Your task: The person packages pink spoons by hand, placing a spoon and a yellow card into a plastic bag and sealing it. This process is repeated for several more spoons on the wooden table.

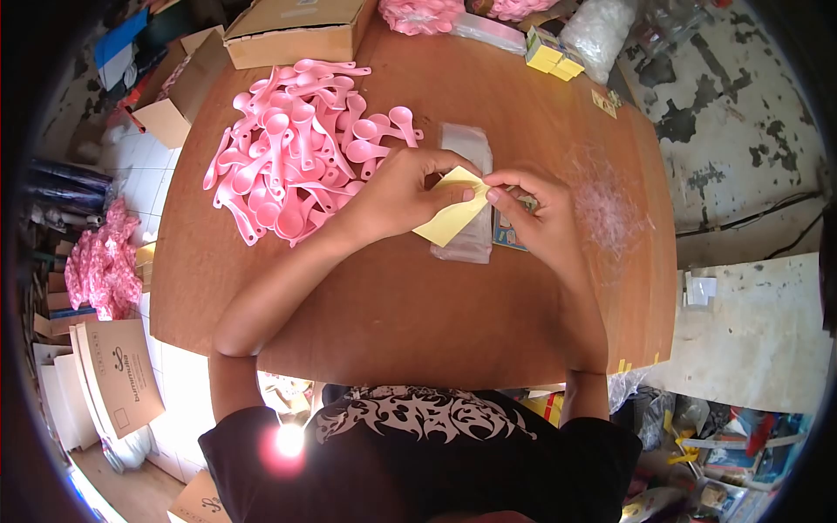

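Observation:
A yellow paper piece (445,224), bent near its top, is held between my two hands above the table. My left hand (410,193) is closed on it, thumb across the front. With thumb and index finger, my right hand (542,209) pinches its upper right edge. Beneath the hands lies a stack of clear plastic bags (465,251). Partly hidden by my right hand is a blue printed card or stack of cards (506,235). Left of my left hand, pink plastic spoons (279,157) are heaped on the table.
The brown wooden table (392,322) carries a cardboard box (296,30) at the back left. Yellow small boxes (554,57) and a white plastic bundle (599,35) stand at the back right. Thin clear plastic scraps (608,205) lie on the right. Cartons (122,375) sit on the floor left.

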`<action>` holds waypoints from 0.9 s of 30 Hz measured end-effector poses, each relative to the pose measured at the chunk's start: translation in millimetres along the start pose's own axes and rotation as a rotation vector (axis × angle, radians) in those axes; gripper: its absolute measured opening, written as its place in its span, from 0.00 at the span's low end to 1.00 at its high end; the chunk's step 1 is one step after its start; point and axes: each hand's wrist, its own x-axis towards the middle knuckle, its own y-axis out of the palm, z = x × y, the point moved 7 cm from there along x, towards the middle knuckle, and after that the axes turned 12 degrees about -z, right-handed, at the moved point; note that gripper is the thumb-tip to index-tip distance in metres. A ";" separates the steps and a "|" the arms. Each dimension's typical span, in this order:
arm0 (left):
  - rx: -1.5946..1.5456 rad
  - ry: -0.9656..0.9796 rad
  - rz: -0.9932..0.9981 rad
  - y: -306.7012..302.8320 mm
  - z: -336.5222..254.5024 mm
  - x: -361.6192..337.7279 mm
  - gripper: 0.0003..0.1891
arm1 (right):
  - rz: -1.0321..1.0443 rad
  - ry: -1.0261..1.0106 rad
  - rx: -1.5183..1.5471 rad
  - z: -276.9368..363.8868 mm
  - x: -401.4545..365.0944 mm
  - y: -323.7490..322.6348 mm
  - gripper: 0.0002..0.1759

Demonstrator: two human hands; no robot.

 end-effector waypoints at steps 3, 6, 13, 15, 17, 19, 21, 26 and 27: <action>0.055 0.047 -0.028 -0.8 -4.0 -1.0 0.12 | 0.004 -0.109 -0.015 8.2 -0.7 0.3 0.08; 0.144 0.174 -0.087 -3.4 -12.8 -0.8 0.10 | 0.064 -0.100 -0.021 10.2 -1.9 4.0 0.09; 0.200 0.296 -0.130 -4.5 -25.2 -4.6 0.09 | 0.162 0.063 0.126 -1.3 -6.7 11.0 0.13; 0.193 0.327 -0.139 -6.2 -29.0 -6.0 0.09 | 0.192 0.136 0.137 -5.9 -8.8 13.2 0.13; 0.243 0.286 -0.107 -5.2 -26.9 -5.4 0.09 | 0.186 0.135 0.132 -8.8 -9.6 13.6 0.13; 0.238 0.294 -0.107 -5.4 -26.7 -5.3 0.09 | 0.183 0.133 0.122 -8.2 -11.3 13.6 0.13; 0.236 0.304 -0.103 -4.6 -26.2 -4.8 0.10 | 0.177 0.131 0.113 -8.0 -11.4 13.3 0.13; 0.190 0.330 -0.077 -1.5 -26.7 -5.9 0.10 | 0.219 0.150 0.040 -10.8 -14.0 16.4 0.14; 0.190 0.328 -0.075 -0.9 -25.6 -5.8 0.10 | 0.218 0.153 0.042 -11.0 -14.1 16.4 0.14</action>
